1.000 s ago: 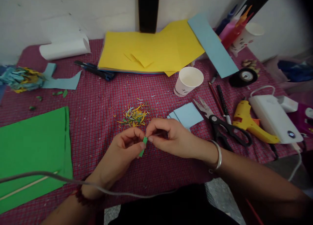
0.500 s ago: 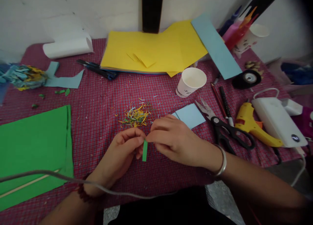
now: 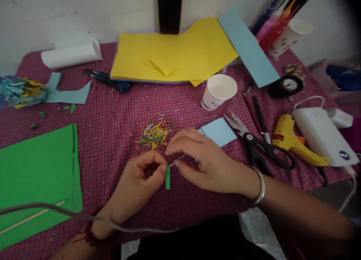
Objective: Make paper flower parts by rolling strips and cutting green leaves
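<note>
My left hand (image 3: pixel 142 177) pinches the top of a small green paper strip (image 3: pixel 167 177), which hangs down over the red checked tablecloth (image 3: pixel 113 117). My right hand (image 3: pixel 200 158) is close beside it, thumb and forefinger pinched on a thin pale sliver right at the strip's top. A little pile of coloured paper clippings (image 3: pixel 153 134) lies just beyond both hands. A light blue paper square (image 3: pixel 218 131) rests behind my right hand.
A green sheet (image 3: pixel 36 173) with a wooden stick lies at left. Yellow sheets (image 3: pixel 172 57), a paper cup (image 3: pixel 218 91), scissors (image 3: pixel 259 147), a yellow glue gun (image 3: pixel 293 141), a white box (image 3: pixel 320 134), pens, tape and a white roll (image 3: pixel 70 55) surround the hands. A grey cable (image 3: pixel 56 209) crosses near.
The green strip now hangs straight down from my left fingers instead of being folded between both hands. My right fingers have opened slightly and hold a thin pale sliver.
</note>
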`<state>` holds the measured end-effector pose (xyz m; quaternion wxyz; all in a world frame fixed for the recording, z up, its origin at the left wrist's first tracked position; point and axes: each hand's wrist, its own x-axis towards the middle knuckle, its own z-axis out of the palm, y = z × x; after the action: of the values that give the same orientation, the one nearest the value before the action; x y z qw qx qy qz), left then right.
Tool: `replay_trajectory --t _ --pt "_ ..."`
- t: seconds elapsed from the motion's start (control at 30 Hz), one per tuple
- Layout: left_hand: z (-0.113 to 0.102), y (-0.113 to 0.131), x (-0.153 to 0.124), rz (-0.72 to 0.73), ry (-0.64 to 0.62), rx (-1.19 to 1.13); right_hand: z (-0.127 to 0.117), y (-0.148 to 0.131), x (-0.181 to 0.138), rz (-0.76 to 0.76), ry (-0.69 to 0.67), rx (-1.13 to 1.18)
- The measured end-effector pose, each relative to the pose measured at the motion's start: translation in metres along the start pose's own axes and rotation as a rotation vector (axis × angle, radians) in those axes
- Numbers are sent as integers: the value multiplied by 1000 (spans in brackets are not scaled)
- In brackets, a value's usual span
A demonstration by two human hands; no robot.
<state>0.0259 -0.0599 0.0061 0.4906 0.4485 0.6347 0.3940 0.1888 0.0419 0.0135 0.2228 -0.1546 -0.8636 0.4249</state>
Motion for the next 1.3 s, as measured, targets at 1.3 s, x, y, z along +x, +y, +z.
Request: replay_trajectory --t 1.3 --pt "4 -8 0 -227 -158 -564 15 -3 2 280 6 309"
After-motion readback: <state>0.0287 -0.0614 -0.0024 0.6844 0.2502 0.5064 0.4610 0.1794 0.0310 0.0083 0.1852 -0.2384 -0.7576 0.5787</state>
